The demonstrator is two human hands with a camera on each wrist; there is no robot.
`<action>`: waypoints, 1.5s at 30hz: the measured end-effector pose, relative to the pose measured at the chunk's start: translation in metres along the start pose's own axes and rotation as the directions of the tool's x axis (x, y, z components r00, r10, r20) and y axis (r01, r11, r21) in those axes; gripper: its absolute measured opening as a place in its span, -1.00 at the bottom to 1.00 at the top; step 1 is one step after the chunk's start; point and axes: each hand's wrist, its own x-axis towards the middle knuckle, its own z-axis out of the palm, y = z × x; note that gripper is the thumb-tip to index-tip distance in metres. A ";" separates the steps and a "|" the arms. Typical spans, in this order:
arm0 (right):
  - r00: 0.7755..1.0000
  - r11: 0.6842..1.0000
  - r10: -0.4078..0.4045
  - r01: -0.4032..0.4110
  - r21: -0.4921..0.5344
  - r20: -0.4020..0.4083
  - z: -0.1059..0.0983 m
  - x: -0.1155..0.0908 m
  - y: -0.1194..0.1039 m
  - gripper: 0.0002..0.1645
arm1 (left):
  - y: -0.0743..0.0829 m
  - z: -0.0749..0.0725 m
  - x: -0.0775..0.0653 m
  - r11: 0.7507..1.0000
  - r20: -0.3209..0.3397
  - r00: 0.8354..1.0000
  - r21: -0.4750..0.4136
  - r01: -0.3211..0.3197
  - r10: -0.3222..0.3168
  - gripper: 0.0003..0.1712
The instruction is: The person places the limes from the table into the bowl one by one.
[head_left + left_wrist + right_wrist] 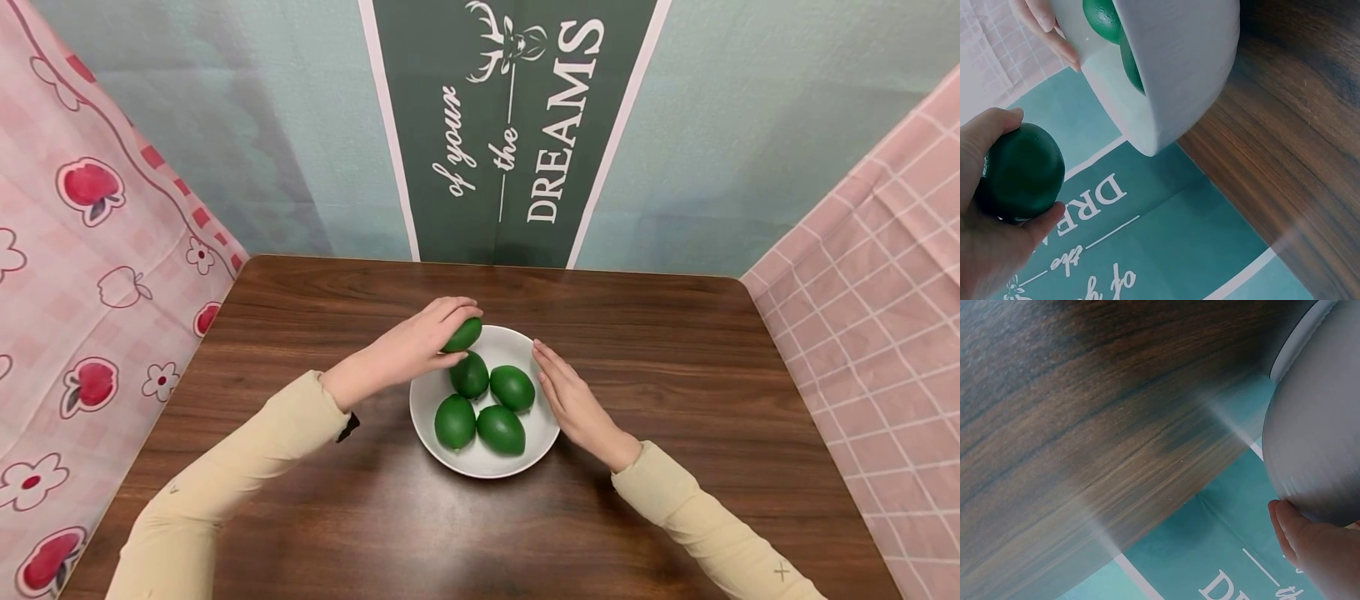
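Note:
A white bowl [480, 468] stands on the table with several green limes [501, 430] lying in it. My left hand [420, 343] grips another lime [462, 334] over the bowl's far left rim. In the left wrist view, thumb and fingers curl round that lime [1025, 172], apart from the bowl [1179, 69]. At the bowl's right rim, my right hand [573, 402] rests with its fingers fairly straight. Its fingertips [1288, 515] touch the outside of the bowl [1316, 431] in the right wrist view.
The brown wood-grain table [660, 350] spreads around the bowl. Behind it hangs a blue-green cloth with a dark lettered panel [517, 133]. Pink patterned cloths line the left side [90, 292] and the right side [885, 275].

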 end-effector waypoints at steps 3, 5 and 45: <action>1.000 1.000 -0.001 0.001 -0.002 0.001 0.000 0.000 0.000 -0.52 | 0.003 0.001 0.000 1.000 -0.001 1.000 0.002 -0.014 0.014 -0.40; 1.000 1.000 -0.002 0.002 -0.007 -0.002 0.000 0.000 0.000 -0.52 | 0.004 0.001 0.000 1.000 -0.001 1.000 0.003 -0.022 0.022 -0.40; 1.000 1.000 0.011 -0.011 -0.014 0.003 0.000 0.000 0.000 -0.52 | 0.029 0.023 -0.006 0.994 0.056 0.993 -0.021 -0.105 0.106 -0.44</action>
